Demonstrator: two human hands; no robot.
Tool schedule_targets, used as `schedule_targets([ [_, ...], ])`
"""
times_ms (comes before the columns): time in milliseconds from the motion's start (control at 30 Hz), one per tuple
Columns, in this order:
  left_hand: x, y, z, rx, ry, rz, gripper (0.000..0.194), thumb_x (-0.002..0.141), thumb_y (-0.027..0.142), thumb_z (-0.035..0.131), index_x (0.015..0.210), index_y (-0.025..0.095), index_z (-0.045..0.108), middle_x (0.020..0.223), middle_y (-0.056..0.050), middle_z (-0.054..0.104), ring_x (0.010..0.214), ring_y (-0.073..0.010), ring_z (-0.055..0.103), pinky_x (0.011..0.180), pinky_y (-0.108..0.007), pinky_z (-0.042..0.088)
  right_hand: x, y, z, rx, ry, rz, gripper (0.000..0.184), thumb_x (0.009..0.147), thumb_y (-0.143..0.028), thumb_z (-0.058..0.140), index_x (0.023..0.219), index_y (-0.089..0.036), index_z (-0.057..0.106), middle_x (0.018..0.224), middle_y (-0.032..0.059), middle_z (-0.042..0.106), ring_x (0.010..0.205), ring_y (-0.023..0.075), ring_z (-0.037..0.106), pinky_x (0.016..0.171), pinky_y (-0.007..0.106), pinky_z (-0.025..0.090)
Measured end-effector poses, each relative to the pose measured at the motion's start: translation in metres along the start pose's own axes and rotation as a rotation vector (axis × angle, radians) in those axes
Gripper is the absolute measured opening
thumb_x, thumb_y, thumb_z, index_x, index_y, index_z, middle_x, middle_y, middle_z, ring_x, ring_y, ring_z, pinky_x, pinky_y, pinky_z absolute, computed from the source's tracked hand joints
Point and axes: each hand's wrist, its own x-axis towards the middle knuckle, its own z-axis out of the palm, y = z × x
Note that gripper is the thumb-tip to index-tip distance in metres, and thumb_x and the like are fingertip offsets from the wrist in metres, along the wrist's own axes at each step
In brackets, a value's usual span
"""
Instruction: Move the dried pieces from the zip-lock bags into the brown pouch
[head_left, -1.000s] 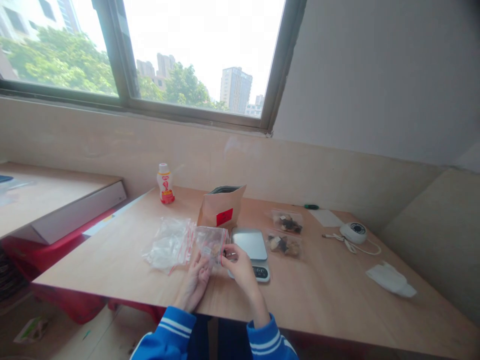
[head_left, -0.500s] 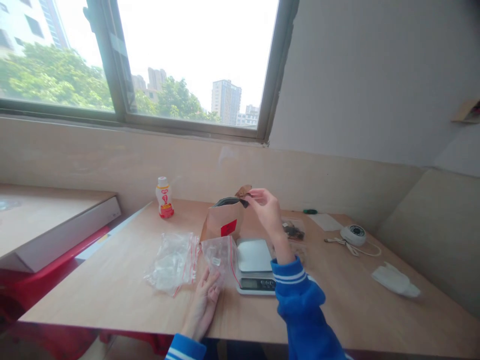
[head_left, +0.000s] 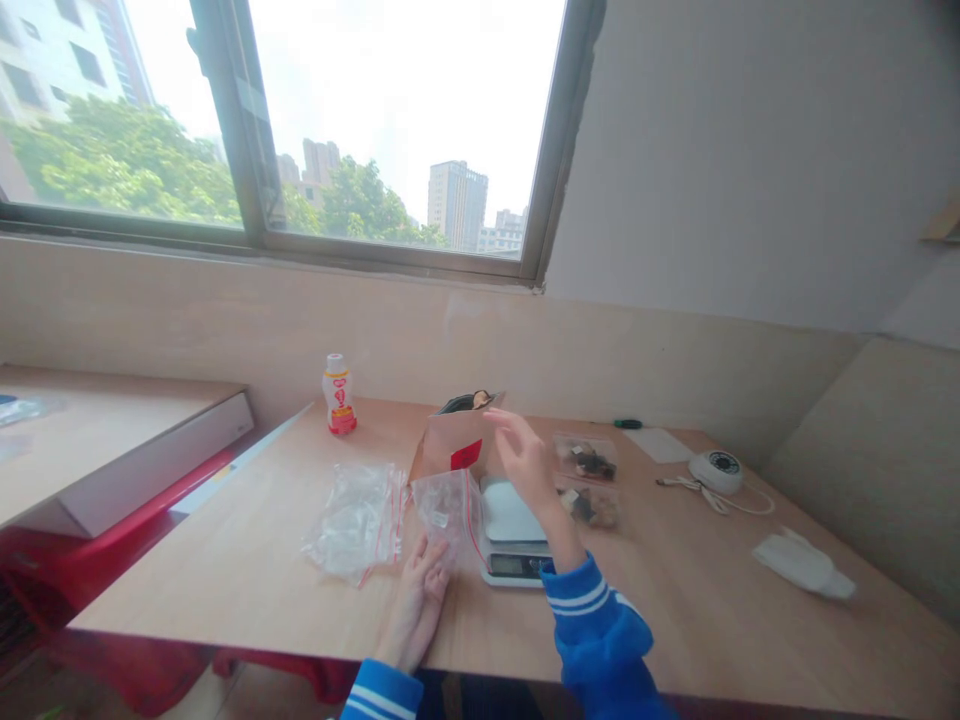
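Note:
My left hand (head_left: 420,595) is closed on the lower edge of a clear zip-lock bag (head_left: 450,515) with a red seal line. Just behind the bag, a brown paper pouch (head_left: 446,445) with a red label stands with its mouth open. Dark and brown dried pieces (head_left: 478,400) show in that mouth. My right hand (head_left: 521,460) is beside the pouch's right rim, fingers apart, and I see nothing held in it. Below it is a white kitchen scale (head_left: 514,515), partly covered by my right forearm and the clear bag.
Several empty zip-lock bags (head_left: 356,520) lie to the left. Two filled bags (head_left: 585,460) rest right of the scale. A drink bottle (head_left: 340,395) stands at the back. Farther right are a white round device (head_left: 715,472) with a cable, a paper sheet (head_left: 660,445) and a crumpled white bag (head_left: 802,563).
My right hand has let go of a brown dried piece at the pouch's mouth and lowered slightly. My left hand still holds the clear bag. The view has shifted slightly.

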Motion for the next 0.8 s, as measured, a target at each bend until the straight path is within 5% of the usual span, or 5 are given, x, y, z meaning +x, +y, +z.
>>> schedule_targets([
  [167,-0.001,0.001,0.001,0.021,0.010,0.012,0.037,0.080,0.002,0.059,0.111,0.021,0.062,0.114,-0.006,0.068,0.087,-0.0113,0.068,0.069,-0.018,0.053,0.010,0.015,0.010,-0.179,-0.046,-0.044,0.047,0.088,-0.017,0.041,0.134,-0.013,0.049,0.141,0.0132,0.048,0.133,0.0216,0.040,0.112,0.042,0.031],
  [400,-0.001,0.000,0.002,0.030,-0.005,0.026,0.037,0.080,0.003,0.059,0.112,0.021,0.062,0.113,-0.007,0.068,0.091,-0.0125,0.068,0.072,-0.018,0.055,0.020,0.003,0.030,-0.385,-0.122,-0.059,0.044,0.089,-0.015,0.041,0.129,-0.022,0.056,0.133,0.0104,0.055,0.126,0.0279,0.042,0.108,0.053,0.027],
  [567,0.000,-0.001,0.002,0.033,0.031,0.021,0.042,0.079,0.001,0.060,0.116,0.021,0.060,0.111,-0.006,0.070,0.082,-0.0110,0.069,0.067,-0.017,0.055,-0.021,-0.010,0.027,-0.127,0.051,0.035,0.037,0.094,-0.023,0.033,0.121,-0.021,0.058,0.124,0.0109,0.056,0.120,0.0216,0.048,0.105,0.041,0.035],
  [800,-0.005,0.003,0.007,0.022,0.008,0.018,0.046,0.081,0.002,0.057,0.123,0.021,0.057,0.114,-0.008,0.069,0.096,-0.0148,0.068,0.080,-0.021,0.055,-0.101,0.011,0.038,0.111,-0.049,0.456,0.047,0.079,-0.041,0.064,0.119,-0.018,0.057,0.123,0.0115,0.061,0.115,0.0260,0.055,0.099,0.040,0.043],
])
